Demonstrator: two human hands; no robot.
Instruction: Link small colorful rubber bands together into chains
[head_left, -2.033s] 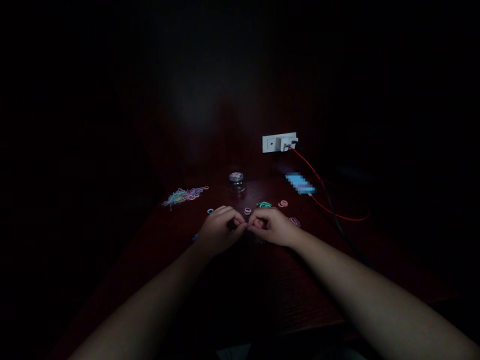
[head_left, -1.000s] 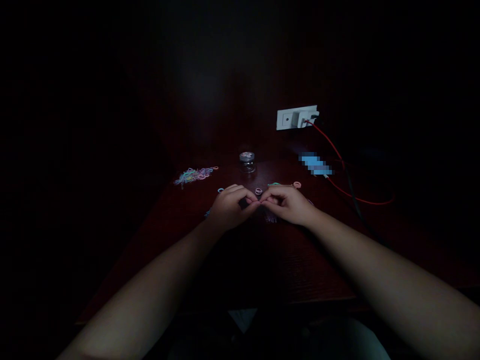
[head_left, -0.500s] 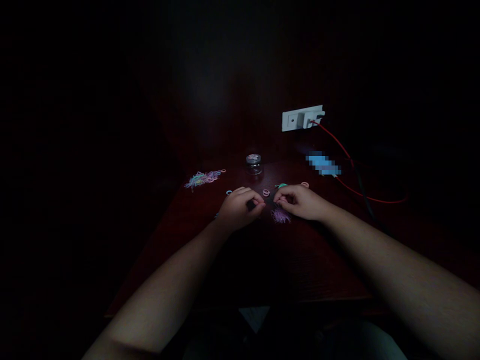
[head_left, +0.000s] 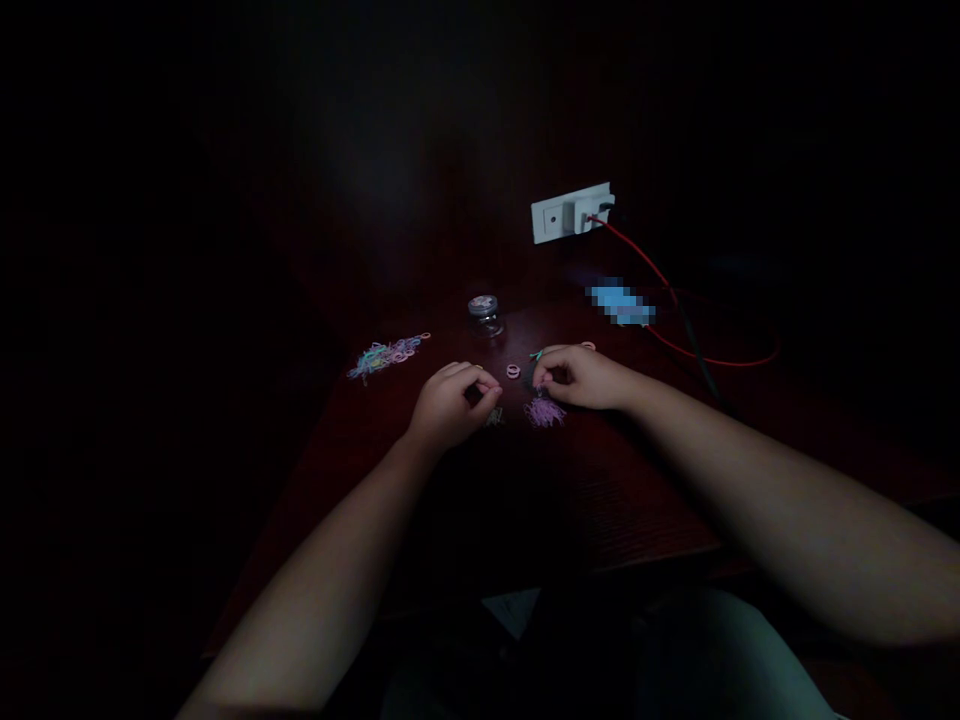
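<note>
My left hand (head_left: 452, 403) hovers over the table with thumb and forefinger pinched together; what they hold, if anything, is too small to make out. Beneath its fingertips lies a small pile of dull yellowish elastic bands (head_left: 494, 417). My right hand (head_left: 586, 377) is also closed in a pinch, its fingertips just above a pile of purple elastic bands (head_left: 545, 412); its grip is too dark to tell. Between the hands sit pink elastic bands (head_left: 513, 371). Green bands (head_left: 535, 355) and an orange band (head_left: 589, 346) show partly behind my right hand.
A mixed heap of colourful elastic bands (head_left: 386, 356) lies at the left. A clear lidded jar (head_left: 484, 318) stands at the back. On the right, a phone-like pixelated thing (head_left: 621, 301) lies by a red cable (head_left: 645, 254) running to a wall socket (head_left: 553, 220).
My hands, whose fingertips met earlier, have moved apart. The left has drawn leftward, uncovering the yellowish bands, and the right is over the purple pile. The camera view has also shifted.
</note>
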